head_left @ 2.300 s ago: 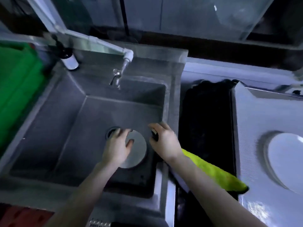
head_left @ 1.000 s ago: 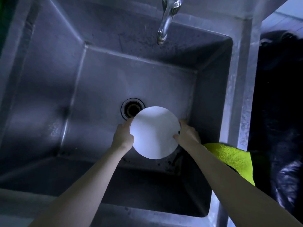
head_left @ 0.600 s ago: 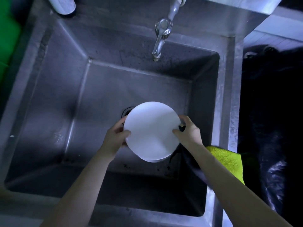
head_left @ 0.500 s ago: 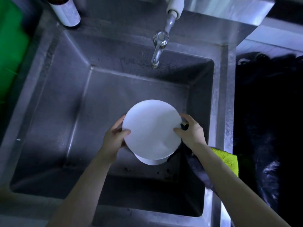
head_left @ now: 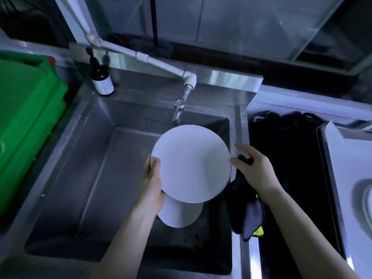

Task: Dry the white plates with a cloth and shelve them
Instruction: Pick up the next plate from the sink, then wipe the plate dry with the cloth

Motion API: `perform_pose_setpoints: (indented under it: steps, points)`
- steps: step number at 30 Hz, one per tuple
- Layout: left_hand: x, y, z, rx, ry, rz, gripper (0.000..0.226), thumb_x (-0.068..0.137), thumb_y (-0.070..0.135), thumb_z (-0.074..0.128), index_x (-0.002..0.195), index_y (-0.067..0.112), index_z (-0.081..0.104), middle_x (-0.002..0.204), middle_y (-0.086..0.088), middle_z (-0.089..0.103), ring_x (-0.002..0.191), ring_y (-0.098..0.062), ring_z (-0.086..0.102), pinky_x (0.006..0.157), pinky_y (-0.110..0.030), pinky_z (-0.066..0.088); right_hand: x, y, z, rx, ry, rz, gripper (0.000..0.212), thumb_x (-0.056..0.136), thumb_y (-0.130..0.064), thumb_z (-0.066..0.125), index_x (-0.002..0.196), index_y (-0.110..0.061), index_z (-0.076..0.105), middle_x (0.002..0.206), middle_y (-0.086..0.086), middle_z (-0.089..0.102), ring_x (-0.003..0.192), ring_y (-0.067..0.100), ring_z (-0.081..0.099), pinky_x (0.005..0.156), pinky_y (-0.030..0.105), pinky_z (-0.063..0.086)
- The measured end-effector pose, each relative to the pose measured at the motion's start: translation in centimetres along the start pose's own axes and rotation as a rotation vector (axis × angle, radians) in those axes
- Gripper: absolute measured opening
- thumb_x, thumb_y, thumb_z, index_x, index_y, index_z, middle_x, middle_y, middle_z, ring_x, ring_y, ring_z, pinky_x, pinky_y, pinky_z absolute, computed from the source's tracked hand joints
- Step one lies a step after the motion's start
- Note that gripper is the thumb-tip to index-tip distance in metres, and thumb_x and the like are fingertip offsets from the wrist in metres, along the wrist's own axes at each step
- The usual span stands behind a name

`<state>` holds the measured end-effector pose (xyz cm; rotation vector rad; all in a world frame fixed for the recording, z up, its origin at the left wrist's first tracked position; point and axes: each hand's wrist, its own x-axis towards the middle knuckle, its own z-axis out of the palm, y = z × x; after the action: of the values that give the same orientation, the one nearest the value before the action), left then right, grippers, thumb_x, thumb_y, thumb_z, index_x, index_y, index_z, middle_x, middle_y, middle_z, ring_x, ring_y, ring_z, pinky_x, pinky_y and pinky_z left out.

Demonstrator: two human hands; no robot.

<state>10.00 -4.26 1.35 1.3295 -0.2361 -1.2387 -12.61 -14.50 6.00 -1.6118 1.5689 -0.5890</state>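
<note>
Holding white plate [head_left: 191, 164] above sink [head_left: 80, 168], left hand [head_left: 153, 188] gripping, right hand [head_left: 255, 170] holding cloth [head_left: 251, 216]

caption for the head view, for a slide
Left hand holds a white plate above the sink, right hand grips a dark cloth beside it.

The sink [head_left: 80, 158] sits in the middle, with the tap [head_left: 178, 109] at its back wall and a bottle [head_left: 101, 81] on its back-left corner. A crate [head_left: 26, 117] stands to the left of the sink. Over the basin, towards its right side, the left hand [head_left: 153, 186] grips the upper plate [head_left: 191, 164] at its left edge; a lower plate [head_left: 179, 214] shows beneath its near edge. The right hand [head_left: 255, 170] is at the upper plate's right edge, above the sink's right rim, and the cloth [head_left: 247, 214] hangs under it. Further right lies a worktop [head_left: 346, 158].
</note>
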Motion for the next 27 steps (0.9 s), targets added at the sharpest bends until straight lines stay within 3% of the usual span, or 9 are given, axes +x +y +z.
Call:
perform_pose_setpoints:
  steps: [3,6,10,13,16,19,22,24,27]
  points:
    - [-1.1,1.6,1.0,0.013,0.007,0.074,0.033,0.105,0.026,0.039,0.116,0.043,0.065,0.121,0.008,0.072,0.115,-0.024,0.066,0.084,-0.049,0.056,-0.6,-2.9,-3.3,-0.088,0.107,-0.152,0.035,0.087,-0.023,0.071,0.121,-0.026,0.065,0.101,-0.013,0.067,0.102,0.01,0.061,0.081,0.019,0.04]
    - [-2.1,2.7,2.0,0.02,0.008,0.111,0.033,0.102,0.025,0.04,0.11,0.042,0.067,0.119,0.004,0.071,0.116,-0.03,0.063,0.082,-0.046,0.049,-1.3,-6.6,-5.4,-0.086,0.159,-0.349,0.032,0.089,-0.02,0.069,0.121,-0.025,0.064,0.1,-0.009,0.069,0.094,0.004,0.061,0.084,0.014,0.043]
    - [-3.9,3.6,3.7,0.021,-0.05,0.133,0.039,0.102,0.024,0.039,0.124,0.044,0.064,0.126,0.009,0.069,0.123,-0.025,0.059,0.104,-0.053,0.046,-2.6,-11.7,-4.8,-0.06,0.183,-0.588,0.04,0.088,-0.008,0.068,0.126,-0.018,0.061,0.108,-0.006,0.068,0.098,-0.001,0.058,0.088,0.006,0.039]
    - [-4.9,4.3,5.1,-0.043,-0.108,0.157,0.035,0.107,0.027,0.039,0.129,0.043,0.062,0.126,0.009,0.071,0.121,-0.021,0.065,0.1,-0.056,0.051,-4.0,-13.4,-2.4,-0.039,-0.058,-0.721,0.062,0.083,-0.005,0.071,0.14,-0.015,0.048,0.133,-0.002,0.058,0.12,0.004,0.053,0.105,0.021,0.04]
    - [-5.2,5.6,5.6,-0.068,-0.077,0.228,0.028,0.107,0.038,0.044,0.126,0.038,0.065,0.117,0.005,0.075,0.103,-0.012,0.073,0.071,-0.034,0.062,-5.4,-12.5,0.0,-0.115,-0.458,-0.713,0.079,0.088,-0.015,0.071,0.153,-0.021,0.026,0.154,-0.004,0.037,0.139,0.004,0.036,0.116,0.03,0.031]
    - [-5.4,6.8,5.4,-0.115,-0.095,0.255,0.033,0.107,0.038,0.046,0.133,0.029,0.063,0.127,-0.003,0.071,0.118,-0.022,0.067,0.086,-0.038,0.06,-5.9,-11.1,-0.2,0.022,-0.316,-0.657,0.053,0.098,-0.012,0.056,0.146,-0.029,0.038,0.15,-0.006,0.041,0.135,0.007,0.045,0.113,0.033,0.037]
    - [-5.5,7.7,4.9,-0.159,-0.062,0.276,0.032,0.104,0.038,0.051,0.13,0.027,0.066,0.126,-0.001,0.072,0.117,-0.021,0.068,0.09,-0.039,0.057,-5.8,-10.1,-1.2,-0.417,-0.095,-0.814,0.036,0.1,-0.016,0.051,0.135,-0.02,0.058,0.147,-0.005,0.049,0.138,0.015,0.043,0.113,0.037,0.035]
    - [-5.5,8.1,4.5,-0.167,-0.061,0.3,0.03,0.105,0.032,0.051,0.129,0.023,0.067,0.123,-0.002,0.073,0.115,-0.02,0.069,0.09,-0.037,0.056,-6.6,-9.7,-1.3,-0.652,-0.141,-0.919,0.037,0.102,-0.025,0.046,0.138,-0.026,0.055,0.151,-0.015,0.041,0.143,0.015,0.035,0.114,0.034,0.03]
    - [-5.6,8.5,3.8,-0.158,-0.068,0.306,0.03,0.106,0.027,0.048,0.13,0.02,0.065,0.123,-0.002,0.073,0.115,-0.019,0.069,0.083,-0.03,0.06,-8.0,-9.8,-1.6,-0.702,-0.2,-1.065,0.037,0.099,-0.027,0.049,0.135,-0.029,0.058,0.146,-0.019,0.046,0.134,0.018,0.047,0.1,0.035,0.043]
